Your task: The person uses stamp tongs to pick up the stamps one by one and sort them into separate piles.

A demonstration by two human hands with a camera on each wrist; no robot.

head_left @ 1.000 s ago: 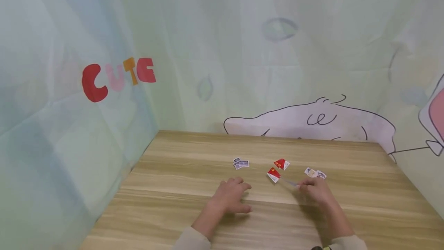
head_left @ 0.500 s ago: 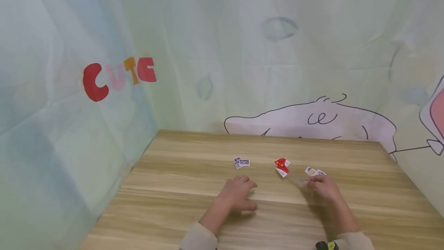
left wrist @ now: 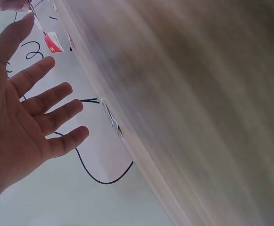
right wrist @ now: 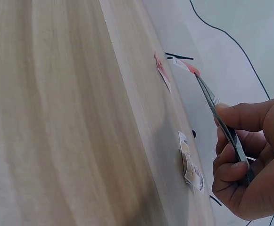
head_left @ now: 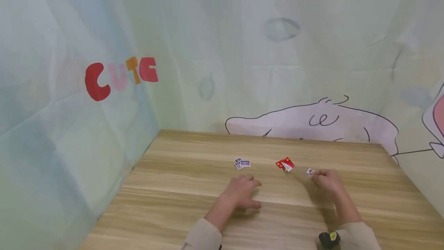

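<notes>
My right hand (head_left: 328, 182) holds metal tweezers (right wrist: 220, 111) between thumb and fingers. Their tips pinch a small red-and-white stamp (right wrist: 187, 67) by its red part, raised above the table. In the head view this stamp overlaps the red stamps (right wrist: 162, 74) lying below it. My left hand (head_left: 241, 193) hovers to the left, palm toward the table, fingers spread and holding nothing. Beyond its fingertips lies a little group of grey, white-bordered stamps (head_left: 244, 163). Pale stamps with coloured pictures (right wrist: 190, 165) lie close by my right hand, which partly covers them in the head view.
All the stamps lie on a wood-grain table (head_left: 173, 188). A pale printed cloth (head_left: 222, 68) stands behind its far edge and along the left side. A dark device (head_left: 328, 238) shows at the right sleeve.
The red-and-white stamp in the tweezers has moved away and to the right, over the other red stamps, and has turned. My left hand has drifted slightly right; the grey stamps stay put.
</notes>
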